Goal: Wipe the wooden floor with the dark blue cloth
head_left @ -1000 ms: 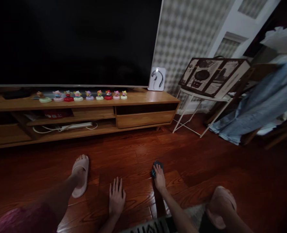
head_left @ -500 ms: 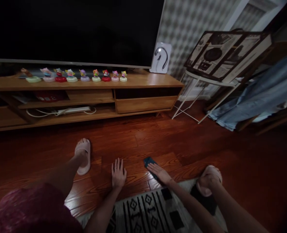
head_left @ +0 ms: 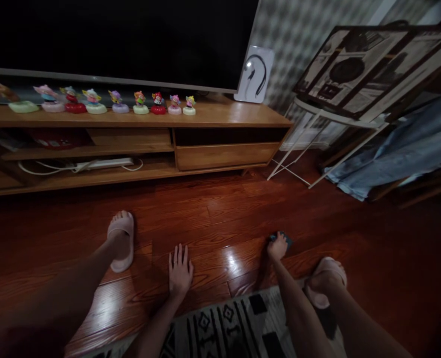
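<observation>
My left hand (head_left: 180, 273) lies flat on the glossy reddish-brown wood floor (head_left: 209, 238), its fingers spread and nothing in it. Farther right, my right hand (head_left: 277, 247) is closed on a dark teal cloth (head_left: 288, 240), fingers curled over it. Part of the cloth shows past the fingers on the right; the rest is hidden under the hand. The cloth appears bunched, and I cannot tell whether it touches the floor.
My slippered feet stand either side, in a left slipper (head_left: 130, 243) and a right slipper (head_left: 319, 298). A patterned rug (head_left: 239, 323) lies below. Ahead is a wooden TV cabinet (head_left: 228, 156) with several figurines (head_left: 141, 103). A white-legged stand (head_left: 291, 171) bears a suitcase-like box (head_left: 345, 72); jeans (head_left: 385, 154) hang at right.
My right hand has moved right with the cloth, going from flat on top of it to fingers curled around it. My left hand stays flat on the floor. The view has shifted slightly.
</observation>
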The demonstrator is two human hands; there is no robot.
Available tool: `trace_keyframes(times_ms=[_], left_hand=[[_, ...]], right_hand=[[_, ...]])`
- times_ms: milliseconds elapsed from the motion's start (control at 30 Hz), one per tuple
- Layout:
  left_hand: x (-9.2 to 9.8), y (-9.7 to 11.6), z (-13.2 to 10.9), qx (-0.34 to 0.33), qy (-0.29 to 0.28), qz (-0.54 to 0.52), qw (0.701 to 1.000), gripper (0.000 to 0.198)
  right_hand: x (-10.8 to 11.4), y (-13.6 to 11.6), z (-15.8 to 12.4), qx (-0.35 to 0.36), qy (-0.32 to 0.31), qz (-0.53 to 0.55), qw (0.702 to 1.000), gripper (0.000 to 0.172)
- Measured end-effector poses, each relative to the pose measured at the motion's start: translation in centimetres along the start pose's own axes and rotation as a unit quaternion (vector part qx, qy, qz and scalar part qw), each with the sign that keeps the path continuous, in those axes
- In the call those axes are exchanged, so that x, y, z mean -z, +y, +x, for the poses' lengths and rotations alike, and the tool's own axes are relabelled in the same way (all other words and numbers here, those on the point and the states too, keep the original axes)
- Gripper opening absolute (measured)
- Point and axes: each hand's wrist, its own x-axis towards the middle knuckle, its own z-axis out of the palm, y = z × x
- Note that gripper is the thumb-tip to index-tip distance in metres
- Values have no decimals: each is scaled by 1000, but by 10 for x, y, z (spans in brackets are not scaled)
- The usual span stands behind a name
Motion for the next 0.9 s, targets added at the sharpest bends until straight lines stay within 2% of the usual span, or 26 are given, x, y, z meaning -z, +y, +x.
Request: trace_keyframes(times_ms=[100,200,267,367,467,533,600,700,733,833,900], left_hand=[[1,0,0,-3,-5,5,1000,59],[1,0,-1,-7,-5,14,1000,59],[0,-1,-1,-11,-2,18,1000,60],[-2,-3,-2,-16,1,18,1000,63],[-3,-3,-3,-19,4,19,1000,64],[-2,-3,-3,-19,3,26,999,63],[-1,-1,-3,-19,-2,38,999,62],[2,0,-2,-14,-11,54,998,61],[3,0,-2,-13,-14,56,998,61],[5,1,-2,-8,-21,57,998,61],[6,4,-1,-5,-26,56,998,60]], right_hand=[[-54,-65,6,28,-28,27,999,63],[-105,-140,-6,106,-72,62,990,79],[-129,-185,-19,169,-105,82,977,83],[-146,-228,-33,260,-151,103,948,84],[-141,-235,-29,324,-182,111,922,84],[-127,-220,-16,345,-194,108,912,83],[-108,-190,1,347,-197,101,911,82],[-70,-114,23,309,-181,80,930,80],[-56,-82,27,284,-170,70,941,78],[-18,18,23,131,-91,28,987,72],[2,70,12,26,-45,-10,999,70]])
